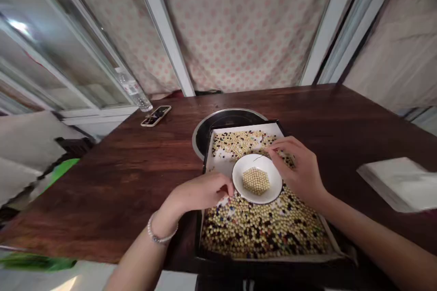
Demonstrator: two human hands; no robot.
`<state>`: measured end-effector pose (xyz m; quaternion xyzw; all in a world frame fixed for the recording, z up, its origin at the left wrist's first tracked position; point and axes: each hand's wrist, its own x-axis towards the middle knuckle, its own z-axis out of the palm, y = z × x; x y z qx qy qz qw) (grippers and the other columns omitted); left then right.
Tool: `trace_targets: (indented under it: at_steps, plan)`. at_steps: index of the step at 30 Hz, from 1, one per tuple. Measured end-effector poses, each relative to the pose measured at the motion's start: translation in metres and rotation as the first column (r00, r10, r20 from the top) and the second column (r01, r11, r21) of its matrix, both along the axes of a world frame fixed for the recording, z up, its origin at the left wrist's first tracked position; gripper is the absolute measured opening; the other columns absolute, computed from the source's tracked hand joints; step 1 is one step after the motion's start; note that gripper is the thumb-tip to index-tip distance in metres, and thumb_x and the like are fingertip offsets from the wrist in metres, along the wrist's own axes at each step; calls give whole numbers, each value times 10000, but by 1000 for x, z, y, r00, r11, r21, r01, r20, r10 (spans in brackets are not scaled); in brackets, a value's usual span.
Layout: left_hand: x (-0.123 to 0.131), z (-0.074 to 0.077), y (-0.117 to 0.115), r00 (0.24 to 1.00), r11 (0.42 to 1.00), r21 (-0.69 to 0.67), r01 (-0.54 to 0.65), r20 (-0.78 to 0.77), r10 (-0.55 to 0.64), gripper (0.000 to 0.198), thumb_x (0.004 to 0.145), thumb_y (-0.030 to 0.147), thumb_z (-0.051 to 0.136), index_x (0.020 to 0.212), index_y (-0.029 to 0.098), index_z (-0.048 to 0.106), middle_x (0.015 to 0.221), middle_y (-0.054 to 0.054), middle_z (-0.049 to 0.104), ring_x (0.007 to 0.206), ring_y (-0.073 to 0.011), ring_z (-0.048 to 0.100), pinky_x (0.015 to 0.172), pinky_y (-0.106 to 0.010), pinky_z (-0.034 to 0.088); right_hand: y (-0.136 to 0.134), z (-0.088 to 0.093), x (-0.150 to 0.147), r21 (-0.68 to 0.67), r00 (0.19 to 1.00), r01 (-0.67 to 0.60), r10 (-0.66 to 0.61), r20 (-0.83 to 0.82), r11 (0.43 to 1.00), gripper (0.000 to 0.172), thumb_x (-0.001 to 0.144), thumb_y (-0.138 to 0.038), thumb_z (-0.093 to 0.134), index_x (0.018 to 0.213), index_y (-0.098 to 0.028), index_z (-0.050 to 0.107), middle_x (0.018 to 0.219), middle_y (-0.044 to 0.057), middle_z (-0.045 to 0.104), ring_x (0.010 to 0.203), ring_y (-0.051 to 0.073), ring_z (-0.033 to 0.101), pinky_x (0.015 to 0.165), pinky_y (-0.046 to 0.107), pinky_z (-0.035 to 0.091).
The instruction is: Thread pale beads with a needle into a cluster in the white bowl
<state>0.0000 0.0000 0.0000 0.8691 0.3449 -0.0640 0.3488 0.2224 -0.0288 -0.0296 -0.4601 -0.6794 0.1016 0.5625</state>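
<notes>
left hand: the left hand [201,192] lies at 9 o'clock from the bowl, fingers curled, their tips against its rim; they seem set there to steady it, though how firmly they hold cannot be told.
right hand: the right hand [300,168] sits at 2 o'clock from the bowl, arched over the tray, with thumb and forefinger [273,146] pinched nearly closed on a thin dark wire [261,156], its tip reaching over the rim toward the bowl's inside.
bowl: the white bowl [257,178] rests on the beads mid-tray, likely placed there to stay within reach of both hands. a tight hexagon of cream beads [256,181] lies at its centre.
tray: the dark tray [273,254] is paper-lined, and its raised edge keeps in the loose beads [259,227]. cream ones mix with dark and coloured ones, more thickly at 6 o'clock from the bowl.
rest: the tray overlaps a round black hob [218,122] on a wooden table [102,191]. a phone [156,116] and plastic bottle [134,88] stand at 10 o'clock; a blurred white pad [399,184] lies at 3 o'clock. a dotted curtain [239,22] hangs beyond.
</notes>
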Motion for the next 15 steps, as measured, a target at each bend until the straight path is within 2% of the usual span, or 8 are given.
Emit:
trace_targets:
  at_steps: [6,12,15]
  plan:
    - [-9,-8,-2,993,946,-303,114,63,-100,436,600,-100,380,845,108,674,688,-35,692,637,-118,655,522,-159,478,-1,-1,-1,16,1000,-10,10,13,1000,105,787,-80,560,798,-150,638,818,53,604,798,150,583,734,284,464]
    - [-3,-1,-7,976,885,-410,218,81,-203,305,688,-18,583,967,78,662,800,-100,711,753,-174,672,594,-201,510,-2,-1,-1,18,999,-21,21,33,1000,106,785,-87,562,802,-161,637,807,45,606,788,155,580,724,300,467]
    - [1,3,-8,973,886,-400,233,91,-214,315,670,44,685,982,77,663,815,-107,712,744,-173,668,600,-200,507,-3,-2,0,30,999,-16,15,28,999,111,784,-83,561,801,-159,639,805,48,609,795,158,582,735,307,467]
